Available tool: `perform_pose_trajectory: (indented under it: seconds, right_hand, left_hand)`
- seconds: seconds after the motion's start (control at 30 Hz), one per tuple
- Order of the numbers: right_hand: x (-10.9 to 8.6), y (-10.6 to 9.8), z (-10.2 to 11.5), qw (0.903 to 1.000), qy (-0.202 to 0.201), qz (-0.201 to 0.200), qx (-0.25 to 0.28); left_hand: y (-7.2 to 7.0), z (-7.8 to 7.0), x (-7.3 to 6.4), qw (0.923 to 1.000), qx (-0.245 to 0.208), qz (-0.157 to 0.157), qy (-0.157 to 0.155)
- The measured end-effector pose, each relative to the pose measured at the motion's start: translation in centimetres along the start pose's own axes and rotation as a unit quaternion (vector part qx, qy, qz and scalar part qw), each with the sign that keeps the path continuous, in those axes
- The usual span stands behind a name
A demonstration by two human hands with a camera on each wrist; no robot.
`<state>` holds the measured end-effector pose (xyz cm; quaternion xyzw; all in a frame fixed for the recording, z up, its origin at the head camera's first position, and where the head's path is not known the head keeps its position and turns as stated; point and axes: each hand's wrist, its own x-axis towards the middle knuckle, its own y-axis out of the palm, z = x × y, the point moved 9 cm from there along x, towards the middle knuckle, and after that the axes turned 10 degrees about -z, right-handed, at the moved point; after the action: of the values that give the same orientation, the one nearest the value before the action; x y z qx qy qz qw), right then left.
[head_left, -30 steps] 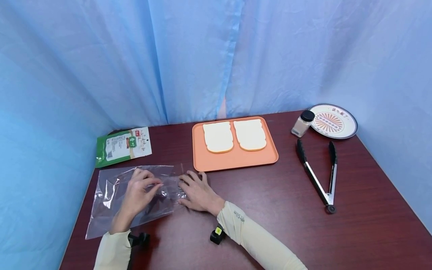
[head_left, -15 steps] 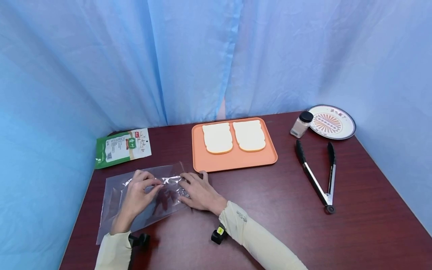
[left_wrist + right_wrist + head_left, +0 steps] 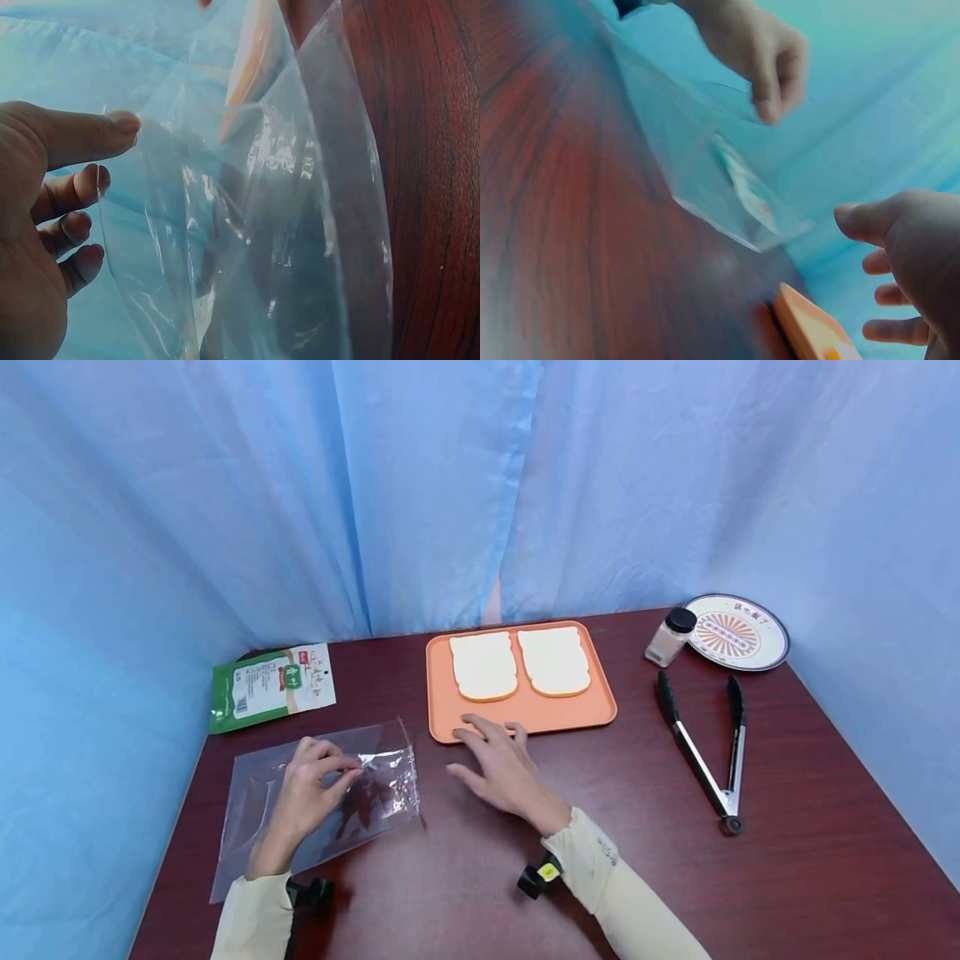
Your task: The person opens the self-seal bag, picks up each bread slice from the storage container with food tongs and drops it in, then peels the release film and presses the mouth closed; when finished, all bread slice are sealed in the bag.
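Observation:
My left hand (image 3: 311, 783) pinches the upper layer of a clear plastic bag (image 3: 396, 783) between thumb and fingertips, and the bag lies at the left of the table. In the left wrist view, the raised layer of the bag (image 3: 270, 202) stands apart from the one beneath. To the right of the bag, my right hand (image 3: 512, 770) holds nothing, its fingers spread. Its fingertips overlap the front edge of an orange tray (image 3: 573, 714) in the head view. On that tray lie two bread slices, a left one (image 3: 484, 667) and a right one (image 3: 555, 662).
Behind the bag lies a green and white packet (image 3: 273, 687). At the right are open black-tipped tongs (image 3: 712, 760), a jar with a black lid (image 3: 670, 637) and a patterned plate (image 3: 738, 632). Blue curtains (image 3: 435, 493) enclose the table's back and sides.
My right hand has let go of the bag's right end and moved right, towards the tray. The bag has shifted a little right, while my left hand keeps its pinch.

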<state>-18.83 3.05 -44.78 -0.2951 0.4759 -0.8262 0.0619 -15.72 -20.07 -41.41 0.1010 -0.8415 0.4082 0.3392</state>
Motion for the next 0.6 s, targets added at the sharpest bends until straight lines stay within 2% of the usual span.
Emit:
perform_pose_trajectory:
  seconds: [0.2, 0.33, 0.47, 0.6]
  right_hand:
    - [-1.8, -3.7, -4.0, 0.9968, 0.057, -0.056, 0.000]
    - [-3.2, -6.0, -6.8, 0.9902, 0.108, -0.088, -0.004]
    - [-4.7, -8.4, -9.8, 0.9783, 0.167, -0.120, -0.024]
    - [-6.5, -10.7, -13.2, 0.9598, 0.231, -0.155, -0.037]
  left_hand:
    - [0.1, 0.0, 0.1, 1.0000, 0.000, -0.008, 0.004]
    - [0.2, 0.1, 0.1, 0.9999, 0.004, -0.009, 0.004]
    - [0.4, 0.2, 0.1, 0.9999, 0.012, -0.005, -0.006]
    - [0.5, 0.4, 0.0, 0.9997, 0.021, 0.000, -0.015]
